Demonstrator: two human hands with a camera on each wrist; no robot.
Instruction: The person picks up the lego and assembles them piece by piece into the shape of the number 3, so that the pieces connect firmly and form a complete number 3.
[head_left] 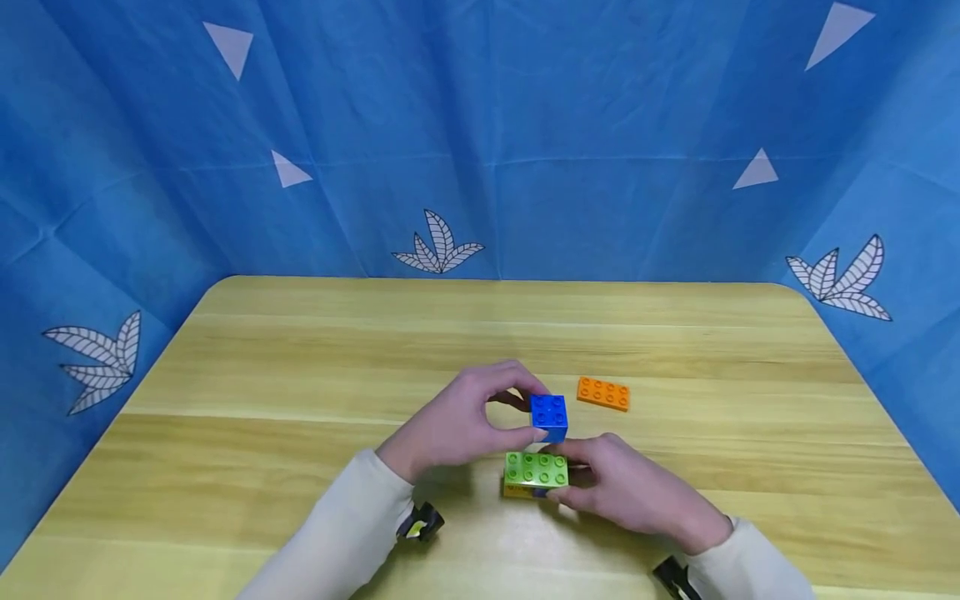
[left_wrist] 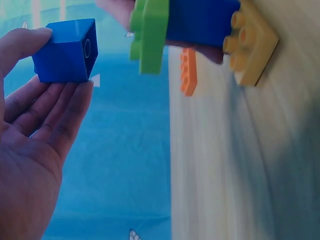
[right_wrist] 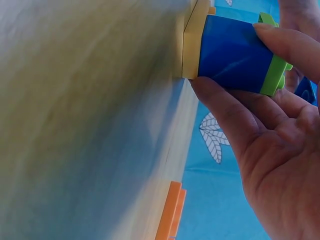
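My left hand pinches a small square blue toy brick between thumb and fingers, studs up. Its hollow underside faces the table, as the left wrist view shows. My right hand grips a low stack by its middle. That stack has a light green studded plate on top, a blue brick beneath, and a yellow plate at the bottom, close over the table. On the yellow plate, bare studs show beside the blue brick in the left wrist view. The pinched brick is just beyond the green plate.
A flat orange plate with two rows of studs lies on the wooden table, beyond and right of the hands. A blue cloth with printed leaves and pale triangles stands behind the table and along both sides.
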